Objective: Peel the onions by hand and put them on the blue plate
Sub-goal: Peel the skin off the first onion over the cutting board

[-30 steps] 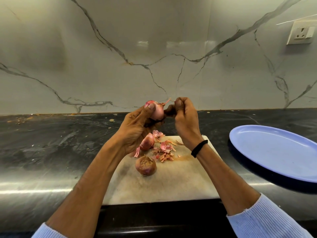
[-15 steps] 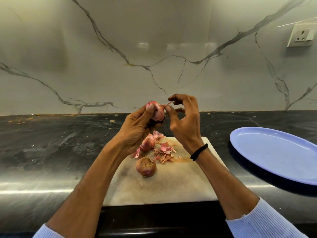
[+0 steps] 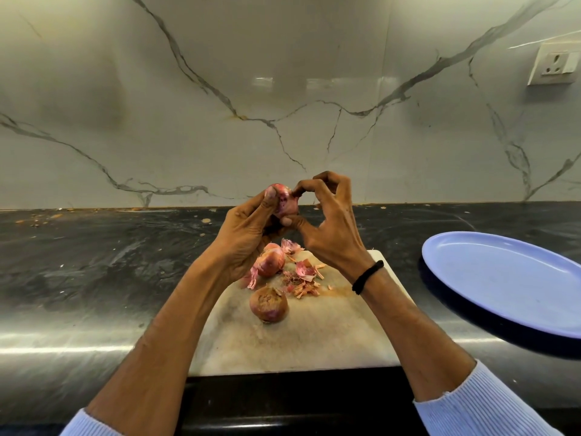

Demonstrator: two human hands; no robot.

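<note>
My left hand (image 3: 248,229) grips a small pink onion (image 3: 286,201) held up above the cutting board (image 3: 314,338). My right hand (image 3: 327,228) pinches the onion's skin at its top, with the thumb pressed against its lower side. Two more onions lie on the board: one (image 3: 269,262) partly behind my left wrist, one (image 3: 268,305) nearer me with its root end up. Loose pink peels (image 3: 303,278) are scattered beside them. The blue plate (image 3: 509,281) sits at the right with nothing on it.
The board lies on a dark stone counter (image 3: 94,265) against a white marble wall. A wall socket (image 3: 555,67) is at the upper right. Small crumbs dot the counter's back edge (image 3: 63,212).
My right hand let go of the thin strip of skin it was pulling and shifted back onto the onion, index finger on top and thumb beneath. The left hand turned the onion slightly.
</note>
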